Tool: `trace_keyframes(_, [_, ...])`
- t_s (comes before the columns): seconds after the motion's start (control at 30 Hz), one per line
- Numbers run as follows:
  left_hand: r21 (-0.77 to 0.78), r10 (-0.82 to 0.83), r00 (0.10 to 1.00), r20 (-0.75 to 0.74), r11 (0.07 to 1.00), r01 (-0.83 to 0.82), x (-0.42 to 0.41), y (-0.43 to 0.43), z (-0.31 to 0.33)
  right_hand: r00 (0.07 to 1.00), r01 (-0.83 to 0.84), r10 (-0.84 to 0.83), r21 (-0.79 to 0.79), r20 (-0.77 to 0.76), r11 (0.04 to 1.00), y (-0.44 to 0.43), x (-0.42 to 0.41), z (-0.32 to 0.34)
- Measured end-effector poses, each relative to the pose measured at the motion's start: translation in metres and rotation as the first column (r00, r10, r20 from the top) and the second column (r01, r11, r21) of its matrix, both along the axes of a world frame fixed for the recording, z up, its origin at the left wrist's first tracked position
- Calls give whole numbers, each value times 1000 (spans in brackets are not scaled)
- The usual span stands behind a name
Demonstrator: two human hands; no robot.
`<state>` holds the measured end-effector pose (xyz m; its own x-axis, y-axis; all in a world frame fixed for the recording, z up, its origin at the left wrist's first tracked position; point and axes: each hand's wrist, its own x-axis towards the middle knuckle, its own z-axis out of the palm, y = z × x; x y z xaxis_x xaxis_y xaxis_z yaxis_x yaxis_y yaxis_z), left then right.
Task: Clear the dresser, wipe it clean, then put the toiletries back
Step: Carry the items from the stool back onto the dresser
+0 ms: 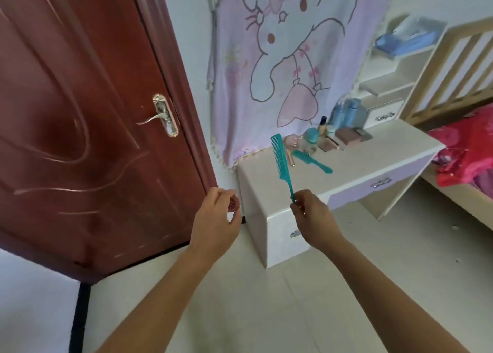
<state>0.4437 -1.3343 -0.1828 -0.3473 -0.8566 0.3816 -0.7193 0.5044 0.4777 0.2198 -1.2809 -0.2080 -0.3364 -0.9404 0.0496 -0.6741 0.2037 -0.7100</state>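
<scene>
So the dresser (pixel 354 163) is a glossy white top with lilac drawer fronts, wedged between a dark red wooden door (pixel 80 112) and a bed (pixel 464 150) with a red cover. A pink cartoon towel (pixel 280 59) hangs down the wall behind it and drapes onto the back left corner. Toiletries are bunched along the back edge: blue bottles (pixel 346 112), a teal-capped jar (pixel 311 136), some flat brownish compacts (pixel 346 136). A second teal comb (pixel 312 161) lies flat near the middle of the top. The right hand (pixel 314 219) pinches a thin teal tail comb (pixel 281 163) by its handle, teeth end up, in front of the dresser's left end. The left hand (pixel 216 219) is curled around a small pink round thing (pixel 233 203), held off the dresser's left edge.
</scene>
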Motion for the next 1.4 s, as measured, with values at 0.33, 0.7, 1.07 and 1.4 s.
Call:
trace_keyframes(0.33, [126, -167, 986, -6, 978, 167, -183, -134, -61, 984, 166, -172, 116, 47, 979, -96, -151, -40])
trace_keyframes(0.7, [221, -369, 927, 70, 912, 346, -383, -275, -71, 934, 341, -358, 257, 21, 904, -195, -336, -55])
trace_keyframes(1.07, [495, -131, 973, 190, 869, 20, -508, -294, -173, 999, 35, -49, 498, 15, 866, -287, -495, -153])
trace_keyframes(1.4, [520, 177, 937, 302, 793, -318, -574, -271, -226, 925, -349, 363, 627, 113, 696, -334, -562, -213])
